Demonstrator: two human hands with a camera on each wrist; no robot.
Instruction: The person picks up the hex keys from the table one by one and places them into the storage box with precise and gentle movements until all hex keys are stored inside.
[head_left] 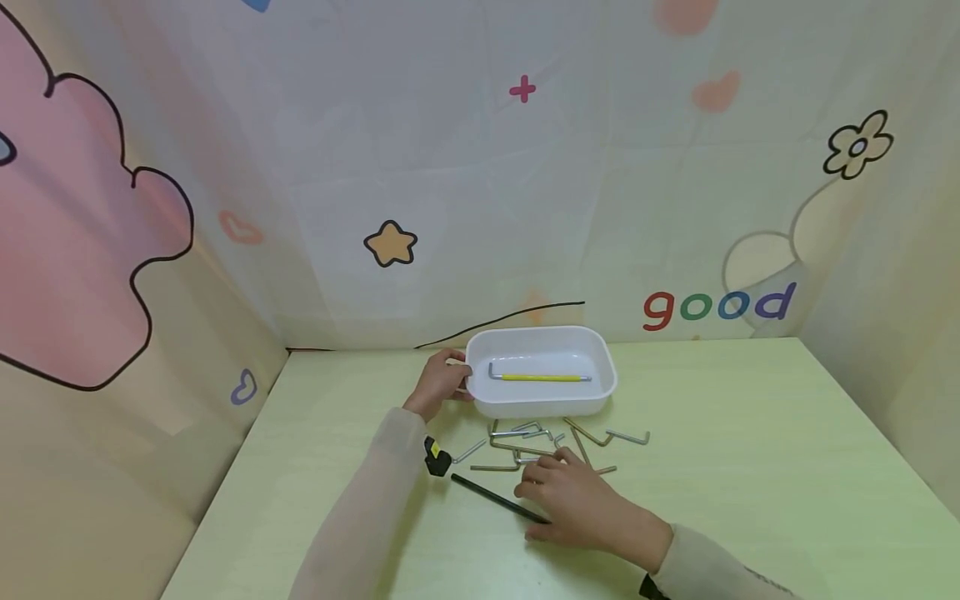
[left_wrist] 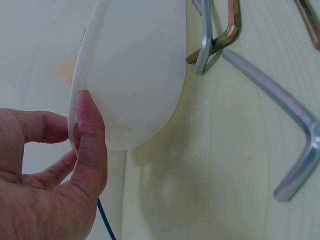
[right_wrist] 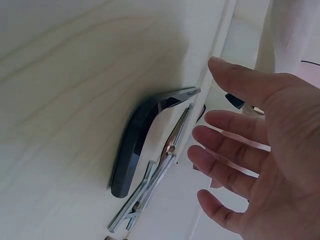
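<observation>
the head view is evenly bright — wrist views dimmer, table (left_wrist: 225, 150) shadows soft-edged.

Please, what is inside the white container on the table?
Inside the white container lies one yellow-and-silver L-shaped rod. The near wall covers the area right behind it; anything lying low there cannot be seen.

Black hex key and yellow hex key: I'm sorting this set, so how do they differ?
Colour: the black hex key looks dark; the yellow hex key has a yellow shaft and silvery ends.
Place: the black hex key lies on the tabletop, the yellow hex key inside the white tray.
Cover: in the head view, the right hand partly hides the black hex key; the yellow hex key is uncovered.
Both are L-shaped.
</observation>
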